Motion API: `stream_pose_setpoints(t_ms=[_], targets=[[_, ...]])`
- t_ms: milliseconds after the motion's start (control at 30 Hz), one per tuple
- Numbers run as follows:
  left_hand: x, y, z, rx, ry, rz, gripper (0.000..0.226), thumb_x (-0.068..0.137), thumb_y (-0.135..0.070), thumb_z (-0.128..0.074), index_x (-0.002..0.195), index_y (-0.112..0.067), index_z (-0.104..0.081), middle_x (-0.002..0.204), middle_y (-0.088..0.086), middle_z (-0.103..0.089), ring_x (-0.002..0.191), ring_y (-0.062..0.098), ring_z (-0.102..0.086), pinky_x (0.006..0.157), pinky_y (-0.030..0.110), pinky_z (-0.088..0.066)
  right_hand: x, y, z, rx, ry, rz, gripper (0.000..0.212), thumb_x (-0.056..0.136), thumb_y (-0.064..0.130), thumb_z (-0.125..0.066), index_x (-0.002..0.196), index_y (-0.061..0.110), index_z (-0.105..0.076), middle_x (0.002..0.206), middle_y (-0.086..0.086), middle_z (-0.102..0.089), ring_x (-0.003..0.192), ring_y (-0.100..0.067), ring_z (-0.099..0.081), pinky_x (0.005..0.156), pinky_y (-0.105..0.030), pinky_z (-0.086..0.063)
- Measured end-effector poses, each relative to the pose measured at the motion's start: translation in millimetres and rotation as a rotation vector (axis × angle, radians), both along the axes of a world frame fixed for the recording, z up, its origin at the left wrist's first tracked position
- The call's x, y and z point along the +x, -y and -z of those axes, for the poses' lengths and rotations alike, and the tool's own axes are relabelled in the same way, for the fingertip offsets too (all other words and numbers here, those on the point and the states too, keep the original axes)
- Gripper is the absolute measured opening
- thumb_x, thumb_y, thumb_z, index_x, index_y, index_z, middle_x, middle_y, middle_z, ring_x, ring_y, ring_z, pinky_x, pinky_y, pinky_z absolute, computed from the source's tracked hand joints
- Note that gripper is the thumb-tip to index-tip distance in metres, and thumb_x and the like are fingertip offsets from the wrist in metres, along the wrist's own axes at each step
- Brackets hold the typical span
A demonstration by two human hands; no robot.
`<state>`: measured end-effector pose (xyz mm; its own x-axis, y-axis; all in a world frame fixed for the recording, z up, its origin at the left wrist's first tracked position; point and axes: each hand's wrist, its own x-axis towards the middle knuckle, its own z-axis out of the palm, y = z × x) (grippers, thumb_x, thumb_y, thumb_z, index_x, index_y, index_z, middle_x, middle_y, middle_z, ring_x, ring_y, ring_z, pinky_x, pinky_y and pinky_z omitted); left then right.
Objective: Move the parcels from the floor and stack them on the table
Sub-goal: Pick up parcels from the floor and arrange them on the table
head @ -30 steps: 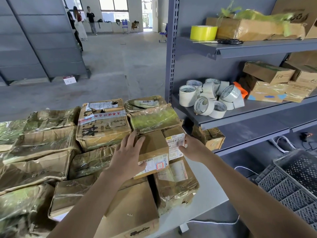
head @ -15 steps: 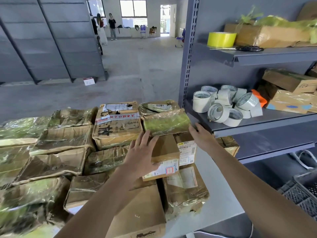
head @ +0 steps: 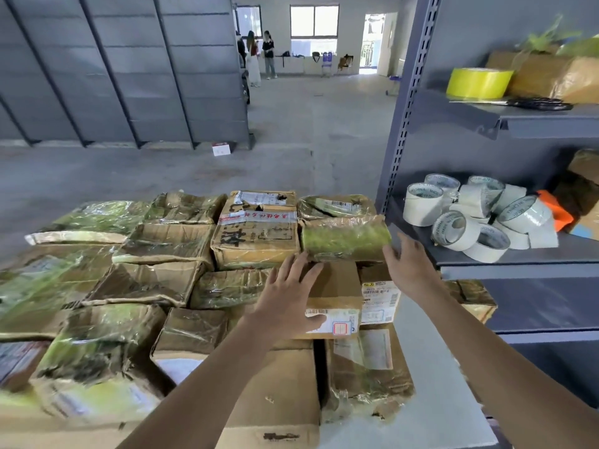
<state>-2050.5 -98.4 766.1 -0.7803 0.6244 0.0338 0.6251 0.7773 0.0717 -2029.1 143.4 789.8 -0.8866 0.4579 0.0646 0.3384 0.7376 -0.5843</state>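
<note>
Several taped cardboard parcels cover the white table (head: 437,413). On top of the pile lies a small brown parcel (head: 337,296) with a white label on its front. My left hand (head: 288,299) rests flat on its left top, fingers straight. My right hand (head: 410,267) hovers with spread fingers just right of it, beside a green-wrapped parcel (head: 345,238) that sits behind the small one. A parcel with a yellow sticker (head: 379,296) stands against the small parcel's right side.
A grey metal shelf rack (head: 505,257) stands close on the right, holding several white tape rolls (head: 466,218), a yellow tape roll (head: 478,82), scissors and more boxes. One box (head: 470,296) sits under the shelf. Open concrete floor lies beyond the table; people stand far back.
Both hands let go of the small brown parcel's sides. My left hand now lies flat on it and my right hand has lifted up and away toward the shelf. The camera tilted upward.
</note>
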Motion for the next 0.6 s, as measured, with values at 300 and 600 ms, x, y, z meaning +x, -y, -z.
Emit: stream_pose_setpoints(t_ms=[300,600], targets=[[6.5,55.0,3.0,-0.105,0.034,-0.343,0.094,0.082,-0.025,-0.067,0.15,-0.021,-0.003,0.158,0.01,-0.003,0.147,0.032,0.002,0.117,0.055,-0.015,-19.4,52.2,0.6,0.249,-0.101,-0.36,0.048,0.102,0.035,-0.039,0.144,0.011,-0.039,0.147,-0.009,-0.039,0.131,-0.026,-0.044,0.106,-0.039,-0.037],[2.1,62.6,2.8,-0.206,-0.001,-0.342,0.079,0.088,-0.01,-0.055,0.149,-0.026,-0.008,0.154,0.006,-0.016,0.135,0.039,-0.025,0.1,0.051,-0.041,-29.6,79.7,12.7,0.411,-0.001,-0.448,0.047,0.1,0.04,-0.039,0.141,0.018,-0.044,0.144,-0.005,-0.042,0.135,-0.024,-0.038,0.116,-0.048,-0.024]])
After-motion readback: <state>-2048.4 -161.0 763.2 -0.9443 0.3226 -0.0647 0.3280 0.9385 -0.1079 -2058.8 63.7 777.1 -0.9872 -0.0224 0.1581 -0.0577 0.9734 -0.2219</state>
